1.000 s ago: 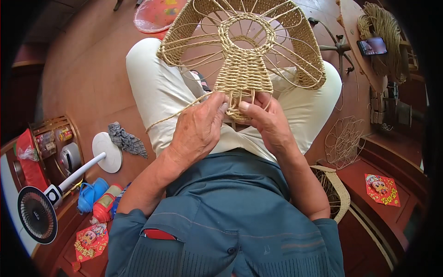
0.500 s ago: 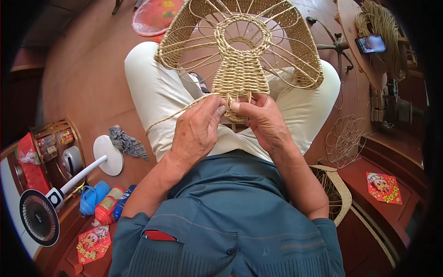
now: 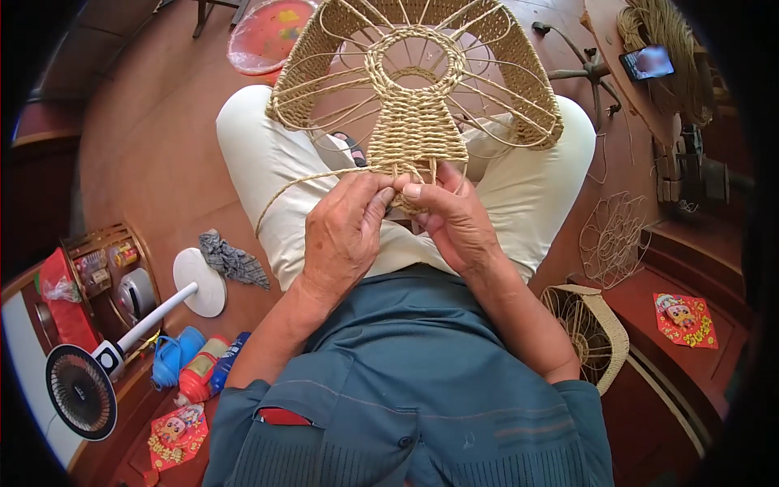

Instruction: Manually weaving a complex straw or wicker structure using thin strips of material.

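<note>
Plainly, yellow lettering shows on two red cards, one lying on the red wooden bench at each side of you. The woven piece lies across your lap, its plaited curved wall spanning both knees. It has one braided ring, thin loops radiating to the wall, and one flared, coarse-textured neck. Your left hand and right hand meet at the neck's lower edge, fingertips pinched on pale strands. One twisted cord trails over your left thigh. Three bottles, light blue, red and dark blue, sit near the bench's left edge.
</note>
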